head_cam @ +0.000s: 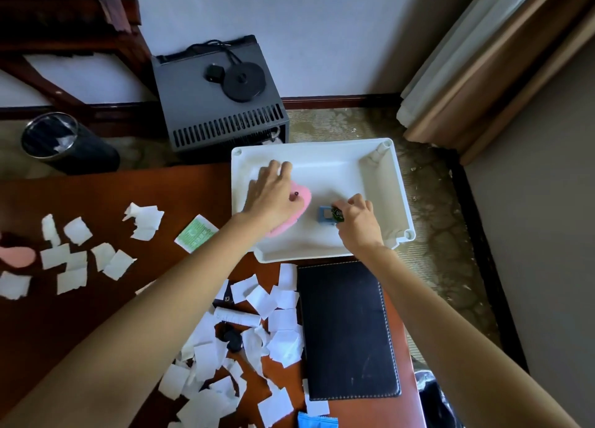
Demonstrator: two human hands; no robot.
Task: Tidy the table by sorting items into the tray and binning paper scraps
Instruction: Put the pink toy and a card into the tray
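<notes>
Right hand's (357,223) fingers (349,204) around green packet (337,215)

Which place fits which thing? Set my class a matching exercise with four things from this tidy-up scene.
1 pink pouch
2 small green pack
3 black folder
4 round bin

a beyond the table's far edge
b in the tray, under the left hand
c on the table, nearer than the tray
d pinched by the right hand over the tray

Pairs: 1-b, 2-d, 3-c, 4-a

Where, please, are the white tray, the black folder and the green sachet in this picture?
white tray (388,189): head view, right wall.
black folder (347,331): head view, middle of cover.
green sachet (196,233): head view, centre of its face.
</notes>
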